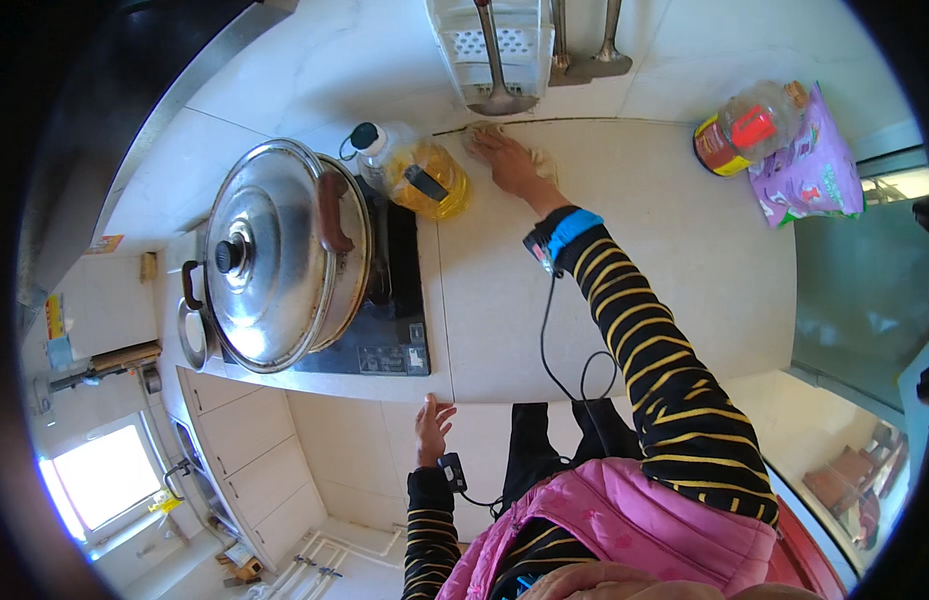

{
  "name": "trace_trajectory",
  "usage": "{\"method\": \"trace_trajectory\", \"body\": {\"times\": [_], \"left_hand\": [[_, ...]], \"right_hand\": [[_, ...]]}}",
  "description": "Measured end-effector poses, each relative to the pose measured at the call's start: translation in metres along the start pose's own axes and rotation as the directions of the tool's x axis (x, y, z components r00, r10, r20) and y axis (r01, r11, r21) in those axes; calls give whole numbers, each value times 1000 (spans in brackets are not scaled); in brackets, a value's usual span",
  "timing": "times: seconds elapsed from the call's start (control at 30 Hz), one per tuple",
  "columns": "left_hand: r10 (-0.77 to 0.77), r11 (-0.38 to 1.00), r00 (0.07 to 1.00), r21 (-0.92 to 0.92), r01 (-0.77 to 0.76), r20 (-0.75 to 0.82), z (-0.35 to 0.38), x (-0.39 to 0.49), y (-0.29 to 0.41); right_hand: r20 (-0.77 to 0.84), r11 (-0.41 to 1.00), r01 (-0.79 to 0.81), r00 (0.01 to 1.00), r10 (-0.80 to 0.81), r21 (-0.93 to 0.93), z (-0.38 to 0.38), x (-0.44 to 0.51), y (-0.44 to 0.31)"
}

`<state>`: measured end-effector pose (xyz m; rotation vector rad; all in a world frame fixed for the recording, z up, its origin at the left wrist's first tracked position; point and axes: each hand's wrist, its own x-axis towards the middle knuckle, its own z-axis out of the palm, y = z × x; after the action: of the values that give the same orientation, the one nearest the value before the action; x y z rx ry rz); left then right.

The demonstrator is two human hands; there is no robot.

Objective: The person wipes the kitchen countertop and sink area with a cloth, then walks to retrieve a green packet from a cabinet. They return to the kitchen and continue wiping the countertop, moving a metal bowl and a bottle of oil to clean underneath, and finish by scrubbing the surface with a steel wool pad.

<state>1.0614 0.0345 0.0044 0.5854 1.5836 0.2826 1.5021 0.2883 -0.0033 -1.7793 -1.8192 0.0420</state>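
Observation:
My right hand (514, 166) presses on a pale, crumpled cloth (545, 163) at the back of the light countertop (644, 247), close to the wall joint. The palm and fingers hide part of the cloth. Just left of this hand stands a clear plastic bottle of yellow cooking oil (427, 180) with a black cap. My left hand (432, 429) is at the counter's front edge, fingers a little apart and holding nothing. Its fingertips reach the edge; whether they rest on it I cannot tell.
A large lidded steel pot (277, 255) sits on a black induction cooktop (393, 352). Ladles and turners (498, 90) hang by a white rack (453, 45). A jar (757, 124) and a purple packet (813, 176) stand far right. A cable (545, 322) trails from my right wrist.

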Motion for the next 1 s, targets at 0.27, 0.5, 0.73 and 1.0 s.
{"method": "trace_trajectory", "body": {"times": [0.27,0.5,0.73,1.0], "left_hand": [[-6,1000,1000,11,6,-2,4,8,3],[-35,992,998,120,28,56,-12,18,13],[-32,994,999,102,28,41,-18,27,16],[-77,996,996,58,74,51,-29,38,18]], "right_hand": [[134,974,30,989,-62,226,-23,-119,-7],[265,911,103,938,-222,400,-70,-256,-74],[-200,915,-377,895,399,141,-141,-206,106],[-84,850,-301,925,370,431,-25,-161,12]]}}
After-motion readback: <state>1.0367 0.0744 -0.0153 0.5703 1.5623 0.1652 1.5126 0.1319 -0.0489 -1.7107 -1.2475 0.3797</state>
